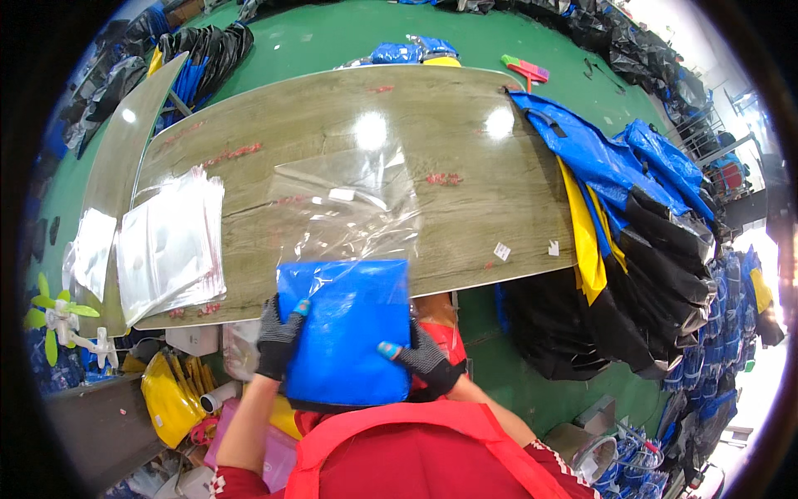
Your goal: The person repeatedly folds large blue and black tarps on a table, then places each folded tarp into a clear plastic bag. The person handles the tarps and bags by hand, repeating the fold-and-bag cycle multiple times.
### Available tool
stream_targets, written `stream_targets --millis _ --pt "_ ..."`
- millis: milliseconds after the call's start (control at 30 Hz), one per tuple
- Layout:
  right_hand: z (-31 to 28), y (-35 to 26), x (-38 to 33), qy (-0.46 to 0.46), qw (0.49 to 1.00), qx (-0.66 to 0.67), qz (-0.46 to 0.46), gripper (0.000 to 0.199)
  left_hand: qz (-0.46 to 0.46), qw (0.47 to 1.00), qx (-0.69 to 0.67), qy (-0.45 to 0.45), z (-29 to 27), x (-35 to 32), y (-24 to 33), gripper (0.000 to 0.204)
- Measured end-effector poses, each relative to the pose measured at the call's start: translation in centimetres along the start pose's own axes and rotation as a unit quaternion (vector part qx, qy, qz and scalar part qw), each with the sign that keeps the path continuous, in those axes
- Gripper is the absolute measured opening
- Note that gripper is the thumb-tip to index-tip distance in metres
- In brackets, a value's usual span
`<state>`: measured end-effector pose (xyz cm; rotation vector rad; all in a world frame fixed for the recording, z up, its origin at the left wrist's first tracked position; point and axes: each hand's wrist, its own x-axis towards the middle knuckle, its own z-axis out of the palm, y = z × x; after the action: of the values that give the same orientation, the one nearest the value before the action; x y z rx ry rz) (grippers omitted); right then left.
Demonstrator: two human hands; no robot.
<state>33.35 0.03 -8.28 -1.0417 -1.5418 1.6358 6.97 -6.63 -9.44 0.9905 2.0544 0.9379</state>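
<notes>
A flat, folded blue sheet-like piece [349,341] lies at the table's near edge, close to my body. Its far end is inside a clear plastic bag [366,229], which stretches away across the tabletop. My left hand [280,337], in a dark glove with light blue at the thumb tip, grips the left side of the blue piece, thumb on top. On the opposite side my right hand [426,359], gloved alike, holds the right edge with its thumb over the top. The other fingers of both hands are partly hidden beneath and behind the piece.
A stack of clear plastic bags [170,245] rests on the wood-patterned table [474,224] at left. Blue, black and yellow covers [607,200] hang over its right end. A green clip-on fan [62,316] stands at the left edge; yellow pieces [170,399] sit below.
</notes>
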Motion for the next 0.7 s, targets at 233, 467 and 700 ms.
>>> stream_targets --millis 233,467,700 --pt "-8.3 -0.4 0.0 -0.058 0.976 0.08 0.196 0.063 0.09 0.992 -0.086 0.02 2.6 1.5 2.8 0.051" --pt "-8.1 -2.1 -0.2 -0.094 0.928 -0.293 0.21 0.067 -0.091 0.965 -0.219 -0.115 2.9 1.8 3.4 0.048" --pt "-8.5 -2.4 4.3 -0.005 0.994 0.043 0.101 0.061 -0.08 0.94 -0.271 -0.189 4.5 -2.8 1.3 0.057"
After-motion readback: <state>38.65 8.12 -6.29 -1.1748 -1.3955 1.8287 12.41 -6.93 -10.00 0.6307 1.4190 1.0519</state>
